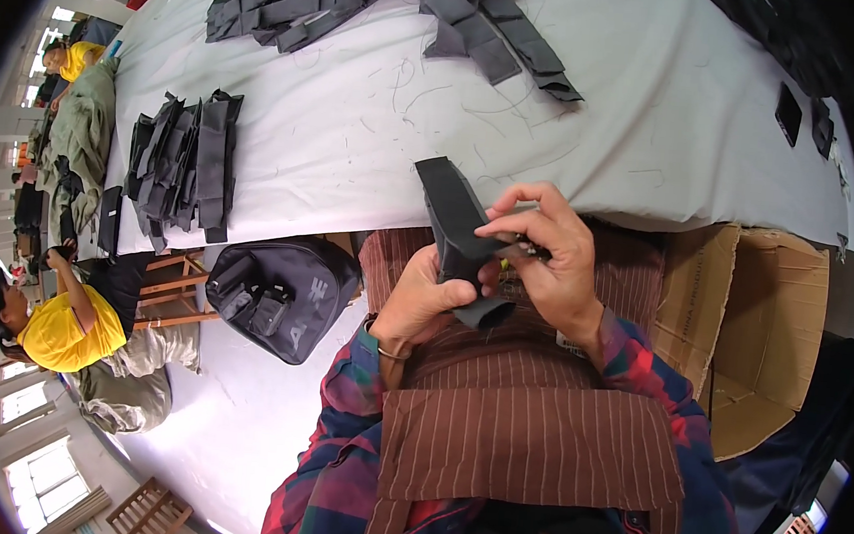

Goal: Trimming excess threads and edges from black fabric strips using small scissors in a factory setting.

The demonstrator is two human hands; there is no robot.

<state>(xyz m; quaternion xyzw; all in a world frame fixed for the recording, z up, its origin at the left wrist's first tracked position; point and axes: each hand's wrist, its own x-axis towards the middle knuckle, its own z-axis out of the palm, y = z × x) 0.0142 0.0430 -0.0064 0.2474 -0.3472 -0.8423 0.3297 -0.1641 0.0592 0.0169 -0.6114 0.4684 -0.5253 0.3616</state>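
My left hand (pixel 419 295) is closed on a folded strip of dark grey fabric (pixel 455 209), thumb on top, just off the table's near edge. The strip stands tilted, its upper end over the white cloth and its lower end curled open like a tube. Close against its right side, my right hand (pixel 552 252) pinches a small dark metal tool (pixel 529 246), mostly hidden by the fingers, so its kind is unclear. The right index finger and thumb are near the fabric; whether they touch it I cannot tell.
A white-covered table (pixel 336 149) bears a stack of grey strips (pixel 182 162) at left and a large pile (pixel 307 2) at the back, with loose threads about. An open cardboard box (pixel 768 334) stands at right, a dark bag (pixel 290 291) at lower left. A co-worker (pixel 76 325) sits left.
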